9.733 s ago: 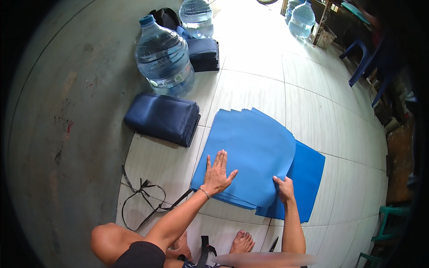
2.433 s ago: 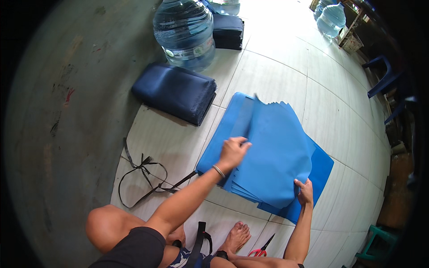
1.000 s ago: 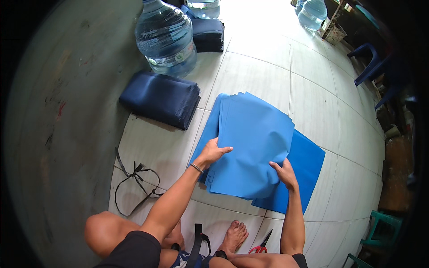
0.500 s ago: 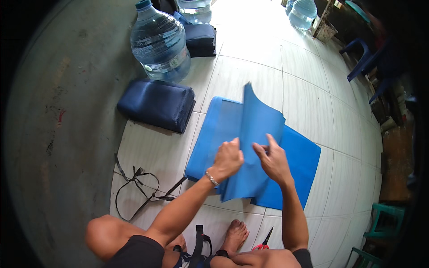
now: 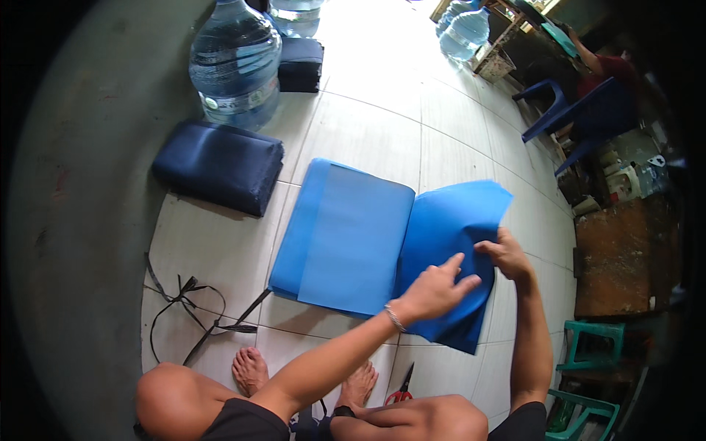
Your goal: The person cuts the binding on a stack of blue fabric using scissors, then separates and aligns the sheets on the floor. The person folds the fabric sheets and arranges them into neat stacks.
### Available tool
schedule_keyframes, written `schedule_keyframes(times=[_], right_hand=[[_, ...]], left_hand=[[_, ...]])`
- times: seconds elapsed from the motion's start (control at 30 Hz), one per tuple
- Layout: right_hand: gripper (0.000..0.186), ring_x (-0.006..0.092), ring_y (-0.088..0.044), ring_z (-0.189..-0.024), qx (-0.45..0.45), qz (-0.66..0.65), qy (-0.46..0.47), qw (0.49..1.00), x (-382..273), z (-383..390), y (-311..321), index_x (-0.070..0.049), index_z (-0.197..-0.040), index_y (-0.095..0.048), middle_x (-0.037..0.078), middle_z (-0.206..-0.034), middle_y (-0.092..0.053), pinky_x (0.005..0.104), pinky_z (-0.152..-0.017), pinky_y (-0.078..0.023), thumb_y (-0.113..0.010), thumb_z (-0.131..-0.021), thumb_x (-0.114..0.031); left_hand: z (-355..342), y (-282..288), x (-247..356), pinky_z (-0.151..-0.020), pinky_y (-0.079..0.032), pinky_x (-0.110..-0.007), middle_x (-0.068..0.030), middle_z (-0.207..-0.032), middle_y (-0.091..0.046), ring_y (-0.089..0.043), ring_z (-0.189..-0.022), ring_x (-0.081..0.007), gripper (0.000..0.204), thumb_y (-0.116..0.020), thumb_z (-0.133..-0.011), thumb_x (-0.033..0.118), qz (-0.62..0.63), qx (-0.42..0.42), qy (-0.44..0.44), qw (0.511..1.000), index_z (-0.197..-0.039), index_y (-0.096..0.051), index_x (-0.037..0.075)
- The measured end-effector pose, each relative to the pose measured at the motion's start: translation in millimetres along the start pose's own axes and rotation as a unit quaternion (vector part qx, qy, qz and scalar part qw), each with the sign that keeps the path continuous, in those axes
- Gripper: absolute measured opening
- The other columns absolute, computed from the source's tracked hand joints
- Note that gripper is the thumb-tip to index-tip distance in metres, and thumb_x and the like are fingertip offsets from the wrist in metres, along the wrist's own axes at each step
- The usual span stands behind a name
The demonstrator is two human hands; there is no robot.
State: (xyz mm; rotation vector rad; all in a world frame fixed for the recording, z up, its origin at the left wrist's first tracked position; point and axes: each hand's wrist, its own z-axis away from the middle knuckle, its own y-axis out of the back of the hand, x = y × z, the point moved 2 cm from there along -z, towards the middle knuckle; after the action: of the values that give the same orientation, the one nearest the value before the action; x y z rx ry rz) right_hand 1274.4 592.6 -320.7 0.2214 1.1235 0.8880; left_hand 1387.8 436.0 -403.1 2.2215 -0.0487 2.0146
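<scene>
A stack of blue sheets (image 5: 353, 235) of thin, cloth-like material lies opened like a book on the tiled floor in front of me. Its right-hand blue sheet (image 5: 441, 220) is raised and curled along the outer edge. My right hand (image 5: 507, 253) grips that edge, thumb on top and the other fingers partly hidden. Over the lower part of the same sheet is my left hand (image 5: 434, 289), fingers stretched and thumb apart, holding nothing. Scissors (image 5: 401, 389) with red handles and dark blades lie by my foot, partly covered by my leg.
Left of the stack sits a dark blue folded bundle (image 5: 217, 167), with a large water bottle (image 5: 235, 66) behind it. A tangled black strap (image 5: 195, 305) lies near my left knee. Green stools (image 5: 596, 345) and a blue chair (image 5: 581, 110) stand at right; a person sits beyond.
The upright blue sheet has been turned over to the right. My right hand moved right with it, and my left hand moved right and opened. The view has shifted right.
</scene>
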Motion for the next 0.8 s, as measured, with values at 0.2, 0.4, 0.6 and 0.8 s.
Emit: schedule_keyframes(times=[0.2, 0.4, 0.6, 0.8], right_hand=[[0.045, 0.0180, -0.067, -0.084, 0.029, -0.059, 0.040, 0.997, -17, 75, 87, 0.004, -0.114, -0.052, 0.011, -0.093, -0.064, 0.0345, -0.074, -0.061, -0.078, -0.086, -0.021], [0.048, 0.0214, -0.069, -0.082, 0.190, -0.253, 0.099, 0.944, 27, 142, 98, 0.005, -0.121, -0.054, 0.014, -0.098, -0.064, 0.0317, -0.073, -0.061, -0.073, -0.080, -0.009], [0.062, 0.0280, -0.068, -0.095, 0.154, -0.387, -0.059, 0.907, 170, 169, 46, 0.005, -0.131, -0.050, 0.017, -0.111, -0.066, 0.0385, -0.088, -0.058, -0.074, -0.077, -0.013], [0.053, 0.0258, -0.068, -0.092, 0.115, -0.423, -0.138, 0.888, 251, 154, 32, 0.005, -0.126, -0.052, 0.018, -0.111, -0.065, 0.0388, -0.085, -0.059, -0.066, -0.080, -0.014]], left_hand=[[17, 8, -96, -0.113, -0.036, -0.043, -0.0254, -0.150, -0.042, -0.041, -0.140, -0.0330, 0.095, -0.064, -0.089, 0.062, 0.203, -0.044, 0.275, 0.939, -0.149, -0.034, -0.006], [3, -29, -87, -0.117, -0.030, -0.043, -0.0243, -0.151, -0.039, -0.036, -0.142, -0.0308, 0.107, -0.070, -0.083, 0.063, 0.434, -0.150, 0.170, 0.872, -0.151, -0.026, -0.008], [43, -34, -56, -0.107, -0.040, -0.034, -0.0137, -0.137, -0.054, -0.050, -0.125, -0.0197, 0.069, -0.071, -0.093, 0.037, 0.366, -0.245, 0.205, 0.874, -0.143, -0.044, -0.002], [45, -39, -45, -0.100, -0.047, -0.034, -0.0130, -0.127, -0.060, -0.058, -0.114, -0.0189, 0.057, -0.067, -0.095, 0.019, 0.334, -0.198, 0.239, 0.890, -0.144, -0.043, 0.000]])
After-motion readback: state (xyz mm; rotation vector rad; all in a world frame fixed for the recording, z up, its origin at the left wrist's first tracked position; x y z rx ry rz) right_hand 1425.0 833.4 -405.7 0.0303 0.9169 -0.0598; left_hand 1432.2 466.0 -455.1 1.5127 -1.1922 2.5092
